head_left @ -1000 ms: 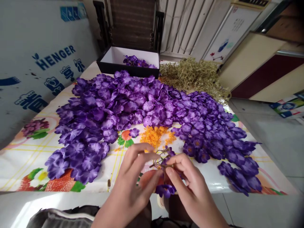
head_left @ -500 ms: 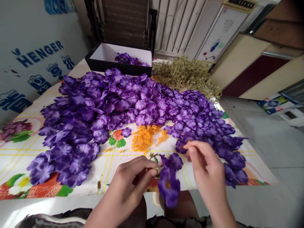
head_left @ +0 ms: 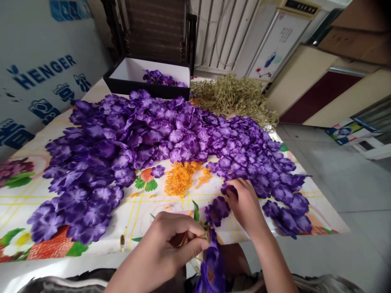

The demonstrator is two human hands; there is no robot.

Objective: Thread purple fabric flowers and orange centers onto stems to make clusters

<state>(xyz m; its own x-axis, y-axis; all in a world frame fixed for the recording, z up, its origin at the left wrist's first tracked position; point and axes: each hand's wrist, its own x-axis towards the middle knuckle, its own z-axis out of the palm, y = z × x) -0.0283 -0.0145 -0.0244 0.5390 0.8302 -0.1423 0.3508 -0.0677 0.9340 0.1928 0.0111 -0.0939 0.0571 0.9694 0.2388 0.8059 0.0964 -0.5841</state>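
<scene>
My left hand (head_left: 171,244) is closed, thumb and finger pinching the thin stem of an artificial flower sprig near the table's front edge. Purple blooms (head_left: 211,264) on that sprig hang down beside my fingertips, and another bloom (head_left: 217,211) sticks out above. My right hand (head_left: 246,205) is at the near edge of the purple petal pile (head_left: 244,152), its fingers curled on a dark purple petal piece (head_left: 227,188). Between the two sides of the pile lies a small heap of orange flower centres (head_left: 181,179).
A black box with white lining (head_left: 146,83) holds purple flowers at the back. Beside it lies a tangle of pale green stems (head_left: 232,95). A patterned cloth (head_left: 146,219) covers the table. A chair (head_left: 155,28) stands behind; a HENGER-marked carton (head_left: 55,36) is at left.
My right hand has moved down and left onto a petal piece at the pile's edge. The sprig in my left hand has turned and dropped lower. The view has shifted slightly.
</scene>
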